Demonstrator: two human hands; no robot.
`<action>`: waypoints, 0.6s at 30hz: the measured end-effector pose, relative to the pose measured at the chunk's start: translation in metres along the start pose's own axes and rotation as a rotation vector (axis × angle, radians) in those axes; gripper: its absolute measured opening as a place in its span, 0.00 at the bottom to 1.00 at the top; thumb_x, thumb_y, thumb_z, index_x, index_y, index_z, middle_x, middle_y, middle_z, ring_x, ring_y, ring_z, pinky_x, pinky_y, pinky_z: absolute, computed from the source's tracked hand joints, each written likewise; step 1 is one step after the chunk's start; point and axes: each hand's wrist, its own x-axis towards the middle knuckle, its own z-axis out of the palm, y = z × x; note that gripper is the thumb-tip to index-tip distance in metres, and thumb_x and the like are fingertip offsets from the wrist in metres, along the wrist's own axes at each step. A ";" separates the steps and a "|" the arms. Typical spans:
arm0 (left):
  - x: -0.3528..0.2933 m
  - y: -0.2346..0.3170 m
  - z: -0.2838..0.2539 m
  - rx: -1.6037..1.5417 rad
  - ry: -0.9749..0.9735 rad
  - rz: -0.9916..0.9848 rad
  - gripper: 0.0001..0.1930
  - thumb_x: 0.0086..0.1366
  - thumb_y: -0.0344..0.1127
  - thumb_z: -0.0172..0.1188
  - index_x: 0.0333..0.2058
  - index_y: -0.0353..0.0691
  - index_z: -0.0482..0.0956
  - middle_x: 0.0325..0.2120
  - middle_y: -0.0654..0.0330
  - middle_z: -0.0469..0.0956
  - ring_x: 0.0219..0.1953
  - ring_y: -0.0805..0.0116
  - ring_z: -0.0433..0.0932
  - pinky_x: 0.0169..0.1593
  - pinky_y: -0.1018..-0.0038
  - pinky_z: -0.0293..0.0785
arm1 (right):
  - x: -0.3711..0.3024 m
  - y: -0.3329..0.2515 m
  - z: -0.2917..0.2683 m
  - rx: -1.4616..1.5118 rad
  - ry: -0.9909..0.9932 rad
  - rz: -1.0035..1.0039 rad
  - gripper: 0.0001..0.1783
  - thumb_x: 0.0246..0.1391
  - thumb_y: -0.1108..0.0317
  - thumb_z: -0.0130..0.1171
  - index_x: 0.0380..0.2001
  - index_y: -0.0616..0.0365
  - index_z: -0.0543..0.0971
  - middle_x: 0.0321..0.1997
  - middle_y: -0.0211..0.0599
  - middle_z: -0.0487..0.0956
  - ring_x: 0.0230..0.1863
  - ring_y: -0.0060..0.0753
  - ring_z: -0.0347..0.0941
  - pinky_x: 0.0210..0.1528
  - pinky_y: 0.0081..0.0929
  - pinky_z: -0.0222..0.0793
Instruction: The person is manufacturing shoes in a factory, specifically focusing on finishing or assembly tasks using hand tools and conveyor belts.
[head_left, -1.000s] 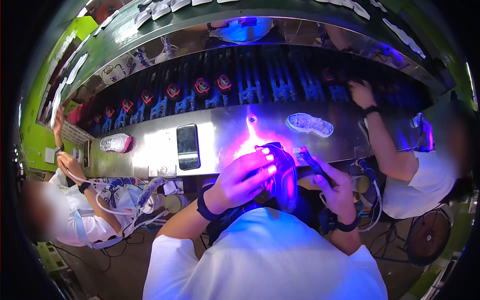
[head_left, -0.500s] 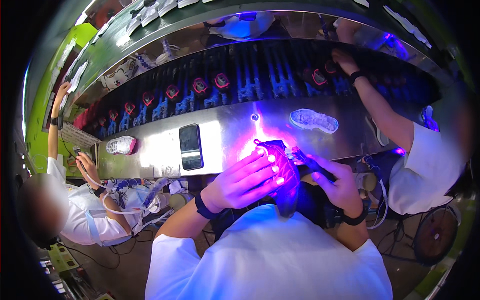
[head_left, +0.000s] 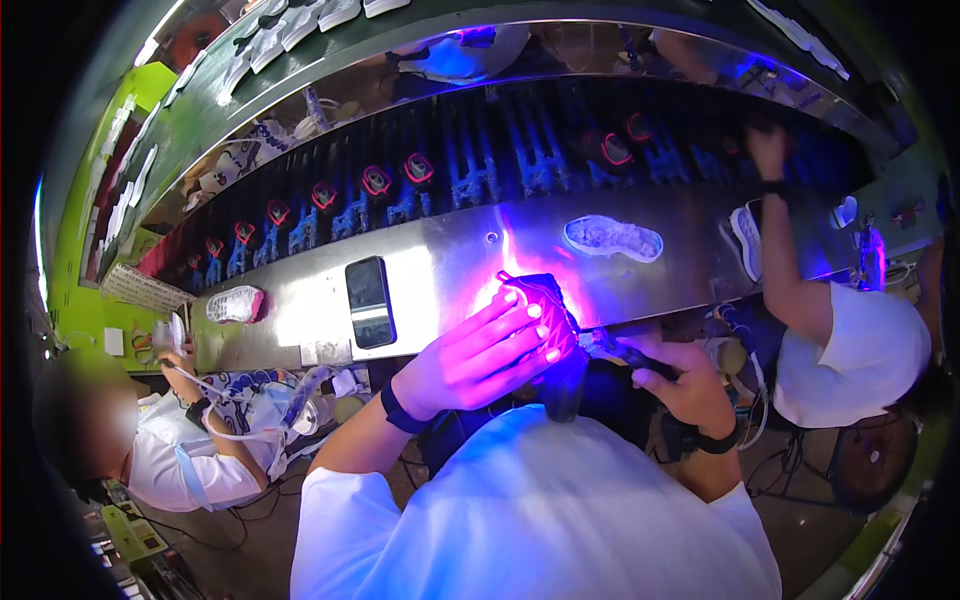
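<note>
A dark shoe upper [head_left: 567, 385], lit violet and pink by a bright lamp glow, stands tilted at the table's near edge in front of my chest. My left hand [head_left: 465, 360] is closed round its left side, fingers lying across the upper. In my right hand [head_left: 690, 385] is a dark-handled brush [head_left: 635, 357]; its pale head touches or nearly touches the shoe's right edge. Just beyond, on the metal table [head_left: 440, 240], lies a whitish shoe sole [head_left: 612, 239]. The shoe's underside and my left thumb are hidden.
A phone [head_left: 370, 302] lies left of my hands, with a white and pink sole [head_left: 235, 304] farther left. Behind the table runs a dark rack with several red-rimmed shoes [head_left: 376, 181]. Co-workers sit on both sides; the right one's arm [head_left: 785, 250] reaches over the table.
My right hand and the brush have come slightly lower along the shoe's right edge. The right co-worker's arm has swung rightward, and the left co-worker's raised arm has come down.
</note>
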 end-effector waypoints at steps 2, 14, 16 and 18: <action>-0.001 0.001 0.004 -0.018 0.002 0.012 0.21 0.60 0.32 0.66 0.53 0.43 0.84 0.51 0.55 0.80 0.58 0.51 0.79 0.65 0.51 0.77 | 0.004 0.000 -0.003 0.062 -0.010 0.120 0.24 0.60 0.70 0.65 0.60 0.58 0.79 0.40 0.44 0.87 0.38 0.30 0.83 0.48 0.28 0.75; -0.027 0.015 0.005 -0.071 0.078 -0.255 0.22 0.56 0.27 0.68 0.52 0.40 0.83 0.52 0.51 0.78 0.59 0.43 0.77 0.65 0.46 0.74 | 0.001 0.023 0.024 0.224 -0.043 0.094 0.27 0.63 0.65 0.65 0.63 0.63 0.77 0.43 0.33 0.84 0.34 0.22 0.76 0.40 0.24 0.74; -0.031 0.017 0.008 -0.068 0.091 -0.272 0.26 0.52 0.24 0.69 0.52 0.41 0.83 0.52 0.50 0.78 0.58 0.43 0.78 0.64 0.47 0.76 | 0.006 0.023 0.028 0.298 -0.031 0.139 0.27 0.64 0.66 0.65 0.64 0.63 0.76 0.44 0.34 0.84 0.36 0.22 0.76 0.41 0.23 0.75; -0.038 0.019 0.016 -0.017 0.139 -0.337 0.24 0.57 0.29 0.65 0.55 0.43 0.82 0.50 0.52 0.78 0.57 0.46 0.79 0.62 0.49 0.77 | 0.014 0.019 0.033 0.274 0.012 0.087 0.27 0.64 0.68 0.65 0.64 0.63 0.75 0.45 0.34 0.84 0.36 0.21 0.76 0.42 0.23 0.75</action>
